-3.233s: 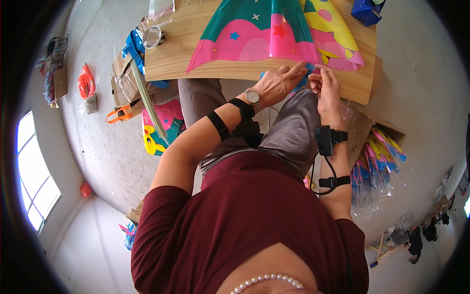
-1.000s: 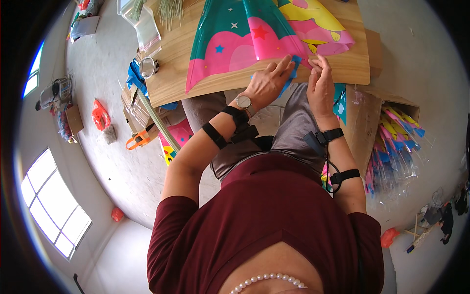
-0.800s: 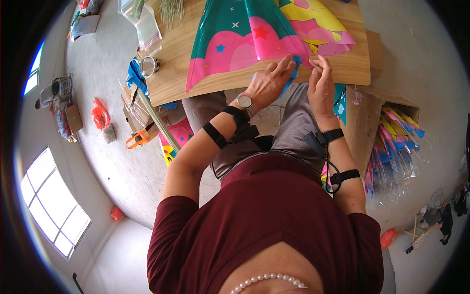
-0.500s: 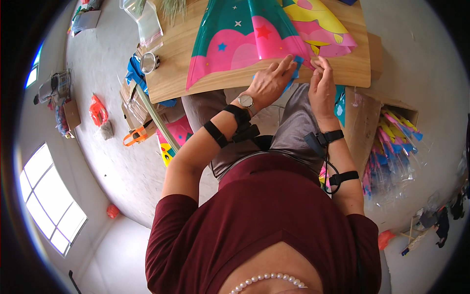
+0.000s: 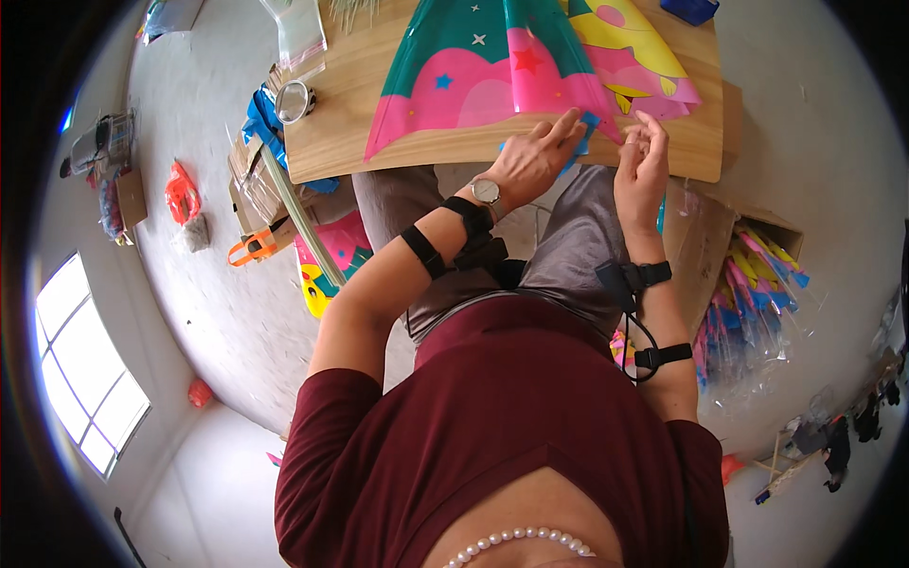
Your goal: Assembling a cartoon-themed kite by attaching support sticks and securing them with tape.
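Observation:
A thin plastic sheet [image 5: 454, 90] in green and pink, printed with stars, lies over the wooden table [image 5: 417, 149]. My left hand [image 5: 532, 163] is at the table's front edge by the sheet's lower border. Its fingers are closed over a piece of blue plastic [image 5: 590, 133], which shows on both sides of the hand. Just right of it, my right hand [image 5: 644, 175] is raised beside the sheet's lower right corner. The fingers of that hand are bent in toward the thumb; whatever they may hold is too small to make out.
A yellow and pink printed sheet [image 5: 634, 62] lies at the right of the table. A roll of clear tape [image 5: 294, 101] stands near the left edge, with clear bags [image 5: 298, 38] behind. Right of my legs is a cardboard box [image 5: 701, 237] with wrapped colourful bundles [image 5: 748, 293]. Pale sticks [image 5: 303, 222] lean at left.
My right hand has moved slightly right, its fingers away from the sheet's corner. The left hand stays by the blue piece. The whole view has shifted a little.

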{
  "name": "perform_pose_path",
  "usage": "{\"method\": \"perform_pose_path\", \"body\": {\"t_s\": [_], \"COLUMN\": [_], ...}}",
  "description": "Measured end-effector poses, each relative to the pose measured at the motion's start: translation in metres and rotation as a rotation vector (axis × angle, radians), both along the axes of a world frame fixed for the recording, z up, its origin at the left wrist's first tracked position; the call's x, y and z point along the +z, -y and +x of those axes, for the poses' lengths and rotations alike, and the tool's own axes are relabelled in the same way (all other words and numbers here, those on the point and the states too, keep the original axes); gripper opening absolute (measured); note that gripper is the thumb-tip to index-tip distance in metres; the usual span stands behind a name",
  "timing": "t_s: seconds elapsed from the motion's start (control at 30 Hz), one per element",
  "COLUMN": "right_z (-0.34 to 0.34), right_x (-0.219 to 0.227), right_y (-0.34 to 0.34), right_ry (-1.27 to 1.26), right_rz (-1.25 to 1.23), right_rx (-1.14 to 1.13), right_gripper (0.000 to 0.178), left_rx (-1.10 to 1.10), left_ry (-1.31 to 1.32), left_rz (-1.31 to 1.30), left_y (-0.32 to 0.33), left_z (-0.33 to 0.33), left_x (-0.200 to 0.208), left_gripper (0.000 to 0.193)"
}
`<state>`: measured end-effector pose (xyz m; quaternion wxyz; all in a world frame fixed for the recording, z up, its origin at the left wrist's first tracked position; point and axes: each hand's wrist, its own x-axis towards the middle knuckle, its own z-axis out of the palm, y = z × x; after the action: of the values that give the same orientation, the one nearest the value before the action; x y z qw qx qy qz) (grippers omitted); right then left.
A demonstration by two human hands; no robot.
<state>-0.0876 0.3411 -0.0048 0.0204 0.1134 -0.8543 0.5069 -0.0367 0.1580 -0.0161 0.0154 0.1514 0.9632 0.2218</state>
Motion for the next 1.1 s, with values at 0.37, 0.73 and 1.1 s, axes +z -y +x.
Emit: {"method": "perform_pose_path", "body": {"t_s": [0.37,0.73,1.1], "right_z": [-0.012,-0.005,-0.003], "right_x": [-0.012,-0.023,-0.022], "right_y": [-0.004,0.008,0.008], "right_ry": [0.607,0.328,0.276], "right_rz": [-0.627,-0.295,-0.261], "right_rx": [-0.042,-0.058,-0.036], "right_gripper": [0.023,0.028,0.03], "left_rx": [0.006,-0.014,-0.016], "left_ry": [-0.017,-0.011,-0.04], "left_rz": [0.023,-0.031,-0.031], "left_y": [-0.001,0.002,0.001], "left_z": [0.001,0.0,-0.001], "left_x": [-0.003,-0.002,-0.001], "left_gripper": [0.058,0.061,0.059]}}
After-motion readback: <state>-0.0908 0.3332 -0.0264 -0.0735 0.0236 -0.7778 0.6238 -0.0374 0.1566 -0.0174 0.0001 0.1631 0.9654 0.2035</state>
